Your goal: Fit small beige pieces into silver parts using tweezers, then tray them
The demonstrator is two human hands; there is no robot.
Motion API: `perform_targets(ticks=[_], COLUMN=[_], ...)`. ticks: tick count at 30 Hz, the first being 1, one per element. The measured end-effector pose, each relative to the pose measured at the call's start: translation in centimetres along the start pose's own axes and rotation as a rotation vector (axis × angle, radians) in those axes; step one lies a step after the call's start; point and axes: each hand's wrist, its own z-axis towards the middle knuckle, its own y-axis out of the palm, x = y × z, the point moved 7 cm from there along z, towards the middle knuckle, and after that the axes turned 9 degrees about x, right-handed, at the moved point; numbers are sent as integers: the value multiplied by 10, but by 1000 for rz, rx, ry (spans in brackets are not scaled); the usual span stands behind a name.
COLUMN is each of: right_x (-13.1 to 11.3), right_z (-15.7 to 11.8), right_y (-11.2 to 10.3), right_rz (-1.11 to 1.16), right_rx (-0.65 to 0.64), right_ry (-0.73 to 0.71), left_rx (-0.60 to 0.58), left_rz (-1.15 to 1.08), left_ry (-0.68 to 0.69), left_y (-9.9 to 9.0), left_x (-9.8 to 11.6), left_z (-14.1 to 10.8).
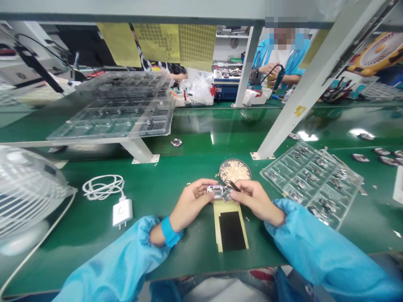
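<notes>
My left hand [192, 200] is closed on a small pale casing [215, 191] with a purplish edge. In my right hand [255, 199], thumb and fingers pinch a small grey metallic part [227, 193], which meets the casing's right side. A dark, thin tool or strip [234, 186] also sticks out from between the right fingers. Just below both hands lies a yellow sheet [218, 228] with a black rectangle [233, 230] on it. Behind the hands stands a round dish [235, 171] full of small beige pieces.
A clear tray [311, 182] of small parts lies at right, below a slanted white post [292, 84]. At left are a white charger [122, 212] with coiled cable and a fan [28, 193]. Clear trays [126, 105] rest on a raised shelf. A person [283, 58] works across the bench.
</notes>
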Motion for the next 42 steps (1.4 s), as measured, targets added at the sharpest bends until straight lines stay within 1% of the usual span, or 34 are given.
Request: perform_targets(ticks=[3, 6, 8, 11, 16, 19, 24, 31, 38, 42], right_x=[-2, 1, 2, 5, 6, 5, 6, 9, 10, 11], right_z=[-3, -6, -5, -1, 1, 1, 1, 4, 4, 4], right_y=[2, 8, 9, 8, 7, 6, 6, 7, 6, 6], right_rz=[-4, -29, -56, -118, -188, -202, -178, -139, -152, -143], right_rx=[-35, -72, -54, 4, 58, 86, 73, 20, 56, 53], right_ry=[-33, -45, -45, -16, 29, 39, 61, 75, 65, 45], left_rx=[43, 44, 18, -9, -7, 6, 10, 4, 22, 30], left_rz=[-19, -24, -31, -31, 75, 107, 106, 126, 100, 88], left_ry=[-13, -20, -9, 33, 102, 115, 102, 101, 108, 104], left_y=[-2, -2, 0, 3, 3, 3, 3, 3, 1, 1], left_x=[-7, -10, -10, -9, -12, -12, -11, -12, -11, -12], left_z=[3, 4, 4, 2, 0, -2, -3, -3, -3, -4])
